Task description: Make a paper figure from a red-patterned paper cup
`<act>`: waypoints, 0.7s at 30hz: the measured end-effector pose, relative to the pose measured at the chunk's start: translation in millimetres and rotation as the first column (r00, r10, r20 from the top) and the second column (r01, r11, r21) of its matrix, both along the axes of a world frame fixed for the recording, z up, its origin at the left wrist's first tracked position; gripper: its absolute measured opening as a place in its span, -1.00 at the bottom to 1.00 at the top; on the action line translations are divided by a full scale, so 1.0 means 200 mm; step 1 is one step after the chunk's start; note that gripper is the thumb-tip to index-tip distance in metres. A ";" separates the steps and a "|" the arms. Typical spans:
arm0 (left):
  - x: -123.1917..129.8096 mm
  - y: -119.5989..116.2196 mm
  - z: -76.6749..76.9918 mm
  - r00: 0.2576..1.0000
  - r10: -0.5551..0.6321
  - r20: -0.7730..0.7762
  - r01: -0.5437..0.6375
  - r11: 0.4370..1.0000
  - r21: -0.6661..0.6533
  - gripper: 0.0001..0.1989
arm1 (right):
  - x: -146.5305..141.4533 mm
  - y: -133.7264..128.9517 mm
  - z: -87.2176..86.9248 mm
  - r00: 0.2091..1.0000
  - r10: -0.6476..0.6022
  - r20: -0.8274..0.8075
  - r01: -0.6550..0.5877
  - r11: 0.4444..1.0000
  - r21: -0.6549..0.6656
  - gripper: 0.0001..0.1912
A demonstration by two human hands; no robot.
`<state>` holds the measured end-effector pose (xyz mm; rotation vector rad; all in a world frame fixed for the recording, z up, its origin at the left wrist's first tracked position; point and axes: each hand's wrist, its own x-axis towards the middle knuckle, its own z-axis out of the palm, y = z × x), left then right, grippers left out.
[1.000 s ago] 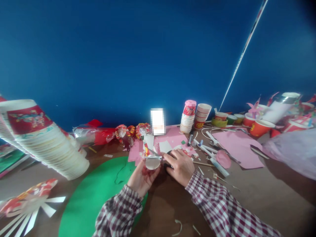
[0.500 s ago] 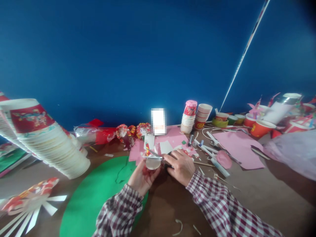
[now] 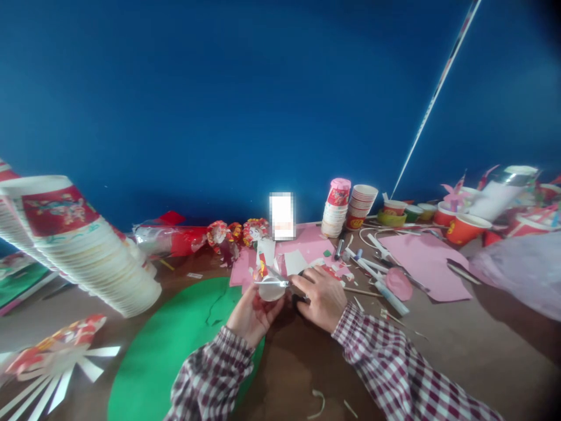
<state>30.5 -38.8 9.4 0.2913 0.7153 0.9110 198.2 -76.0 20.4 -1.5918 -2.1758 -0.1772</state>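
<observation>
Pale paper cup base [image 3: 270, 292] between two hands, just below the centre of the frame.
The left hand [image 3: 252, 318] grips the cup base by its edge, thumb and fingers on opposite sides; the right hand [image 3: 323, 297] is curled round the dark handles of the scissors [image 3: 272, 283], whose parted blades reach left across the base's far side. A green sheet [image 3: 175, 351] lies lower left, partly under the left forearm. Tilted cups [image 3: 99, 266], nested in a long stack, fill the left edge; below them, at lower left, sits a cut cup [image 3: 61, 356] with splayed white strips. Pink paper [image 3: 427, 263] lies right of centre on the brown table [image 3: 298, 362].
</observation>
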 end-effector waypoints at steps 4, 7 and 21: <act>0.00 0.00 0.00 1.000 0.008 -0.011 -0.008 1.000 0.009 -0.83 | 0.00 0.00 -0.01 1.000 0.005 -0.009 -0.005 1.000 0.000 -0.69; 0.00 0.00 0.00 1.000 0.013 -0.019 -0.013 1.000 0.013 -0.84 | 0.00 0.00 -0.01 1.000 0.005 -0.013 -0.005 1.000 -0.002 -0.69; -0.01 0.01 0.00 1.000 0.006 -0.027 -0.006 1.000 0.001 -0.81 | 0.00 0.00 -0.02 1.000 0.020 -0.011 -0.020 1.000 0.001 -0.68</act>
